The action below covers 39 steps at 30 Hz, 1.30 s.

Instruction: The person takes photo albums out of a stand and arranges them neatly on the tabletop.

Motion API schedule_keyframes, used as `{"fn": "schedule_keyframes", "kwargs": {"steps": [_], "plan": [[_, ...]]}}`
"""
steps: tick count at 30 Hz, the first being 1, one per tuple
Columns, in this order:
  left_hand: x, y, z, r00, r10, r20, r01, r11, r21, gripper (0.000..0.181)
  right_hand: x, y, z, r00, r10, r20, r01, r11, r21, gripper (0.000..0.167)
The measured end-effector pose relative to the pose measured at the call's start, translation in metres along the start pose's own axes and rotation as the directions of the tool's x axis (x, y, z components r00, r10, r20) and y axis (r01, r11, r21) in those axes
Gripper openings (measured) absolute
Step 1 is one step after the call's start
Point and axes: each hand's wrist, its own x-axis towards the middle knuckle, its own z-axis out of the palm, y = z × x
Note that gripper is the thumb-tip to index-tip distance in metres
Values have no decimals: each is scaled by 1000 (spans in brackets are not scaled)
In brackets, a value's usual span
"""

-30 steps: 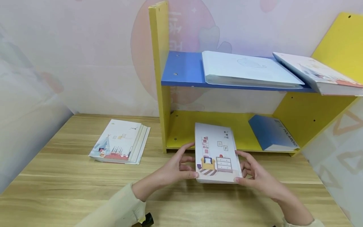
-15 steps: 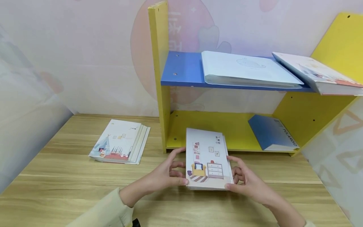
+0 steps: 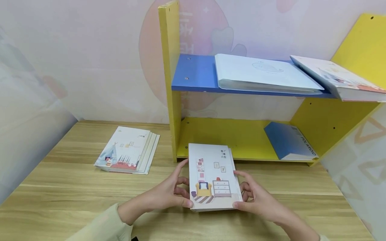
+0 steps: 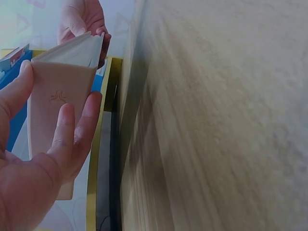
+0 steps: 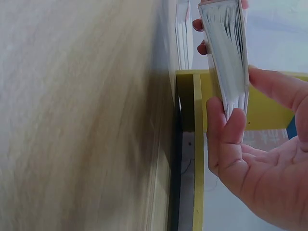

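Note:
Both hands hold a white photo album in front of the shelf, its cover printed with an orange armchair and a chest of drawers. My left hand grips its left side, thumb at the near corner. On the right side, my right hand grips it the same way. In the left wrist view, fingers support the album's pale spine. Loosely spaced page edges show in the right wrist view. Both wrist views show the album raised off the wooden table.
A stack of white albums lies at the left on the table. The yellow lower shelf holds a blue POLAROID box-like book at its right. On the blue upper shelf lie a whale-printed white album and a thick illustrated one.
Both hands have drawn the album away from the lower shelf, toward the person and to the left. The stack and the things on the shelves stay put.

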Motion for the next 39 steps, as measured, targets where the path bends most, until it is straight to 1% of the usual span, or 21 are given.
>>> {"fn": "schedule_keyframes", "kwargs": {"steps": [3, 8, 16, 22, 29, 32, 36, 39], "plan": [[-2, -1, -2, 1000, 5, 21, -5, 1000, 5, 121, 0, -1, 3, 1000, 0, 2, 0, 1000, -9, 91], [-7, -2, -5, 999, 3, 36, -4, 1000, 11, 120, 2, -3, 8, 1000, 10, 4, -10, 1000, -12, 91], [-20, -4, -12, 999, -30, 43, 30, 1000, 2, 121, 5, -6, 21, 1000, 21, 19, -21, 1000, 0, 90], [-32, -8, -18, 997, -52, 58, 52, 999, 3, 120, 9, -7, 33, 998, 48, 40, -49, 998, 25, 91], [-46, -11, -26, 995, -42, 91, 42, 999, -4, 119, 15, -8, 44, 996, 61, 64, -65, 995, 72, 90], [-51, -12, -31, 994, -28, 110, 29, 1000, -5, 118, 16, -9, 49, 996, 58, 71, -63, 995, 74, 89], [-57, -13, -39, 990, -10, 139, 11, 1000, -8, 116, 18, -11, 56, 995, 58, 81, -66, 993, 93, 85], [-63, -13, -46, 987, -8, 158, 10, 1000, -12, 112, 19, -12, 61, 995, 51, 89, -62, 990, 127, 80]]}}
